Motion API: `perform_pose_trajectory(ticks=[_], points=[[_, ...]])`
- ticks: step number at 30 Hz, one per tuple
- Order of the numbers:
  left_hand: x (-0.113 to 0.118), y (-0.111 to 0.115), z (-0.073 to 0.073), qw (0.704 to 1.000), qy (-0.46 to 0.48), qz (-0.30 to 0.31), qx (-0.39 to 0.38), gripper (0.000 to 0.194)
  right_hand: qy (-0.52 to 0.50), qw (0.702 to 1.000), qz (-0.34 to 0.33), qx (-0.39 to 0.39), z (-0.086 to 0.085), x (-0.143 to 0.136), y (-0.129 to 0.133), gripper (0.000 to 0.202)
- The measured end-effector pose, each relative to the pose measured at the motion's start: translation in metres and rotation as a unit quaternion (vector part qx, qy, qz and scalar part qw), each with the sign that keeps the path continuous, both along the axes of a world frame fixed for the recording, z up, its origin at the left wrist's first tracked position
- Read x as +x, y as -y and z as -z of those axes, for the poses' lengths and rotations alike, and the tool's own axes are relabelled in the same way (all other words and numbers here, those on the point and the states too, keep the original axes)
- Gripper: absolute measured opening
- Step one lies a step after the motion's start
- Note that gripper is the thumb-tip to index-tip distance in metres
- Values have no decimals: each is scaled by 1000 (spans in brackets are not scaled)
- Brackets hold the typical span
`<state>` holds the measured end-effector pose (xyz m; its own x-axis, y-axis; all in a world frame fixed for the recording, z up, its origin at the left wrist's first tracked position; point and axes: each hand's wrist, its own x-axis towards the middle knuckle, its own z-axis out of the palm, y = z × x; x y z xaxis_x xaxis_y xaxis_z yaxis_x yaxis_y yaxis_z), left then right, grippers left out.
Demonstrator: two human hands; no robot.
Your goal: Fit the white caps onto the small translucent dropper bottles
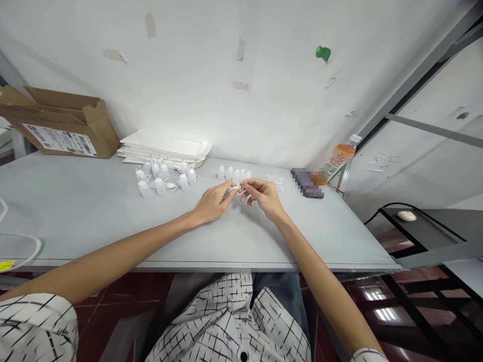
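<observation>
Above the middle of the grey table, my left hand (212, 202) is closed around a small white squeeze bottle (228, 191), which lies sideways and is mostly covered by the fingers. At its tip, my right hand (265, 199) pinches a small white cap (242, 187) between thumb and forefinger; the other fingers curl loosely. Just behind the hands stands a row of several small white bottles (229, 173) without visible caps. To the left is a cluster of several white bottles (160, 187) with nozzles and looped caps. Small white loose parts (278, 182) lie behind my right hand.
A stack of white sheets or flat packets (162, 147) lies against the wall, beside an opened cardboard box (64, 125). A phone-like dark object (307, 183) and an orange drink bottle (337, 158) are at the right. A white cable (28, 239) loops over the left edge.
</observation>
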<state>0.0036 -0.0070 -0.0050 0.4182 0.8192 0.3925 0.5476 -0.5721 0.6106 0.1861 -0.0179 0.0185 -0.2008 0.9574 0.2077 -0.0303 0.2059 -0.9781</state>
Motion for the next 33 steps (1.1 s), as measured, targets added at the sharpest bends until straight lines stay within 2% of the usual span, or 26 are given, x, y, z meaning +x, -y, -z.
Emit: perform_pose_trajectory(ticks=[9,17,26,33], points=[[0,1,-3,1000,-12,-7,7,32,-20,1000,-21,-12,0,0,0,32],[0,0,-1,999,-20,-28,25,31,10,1000,-15,-5,3,1,-3,34],[-4,-4,2,999,-27,-11,38,28,21,999,-22,-11,14,0,-7,40],[-6,-4,3,994,-71,1,88,27,31,999,-29,-28,13,0,-5,46]])
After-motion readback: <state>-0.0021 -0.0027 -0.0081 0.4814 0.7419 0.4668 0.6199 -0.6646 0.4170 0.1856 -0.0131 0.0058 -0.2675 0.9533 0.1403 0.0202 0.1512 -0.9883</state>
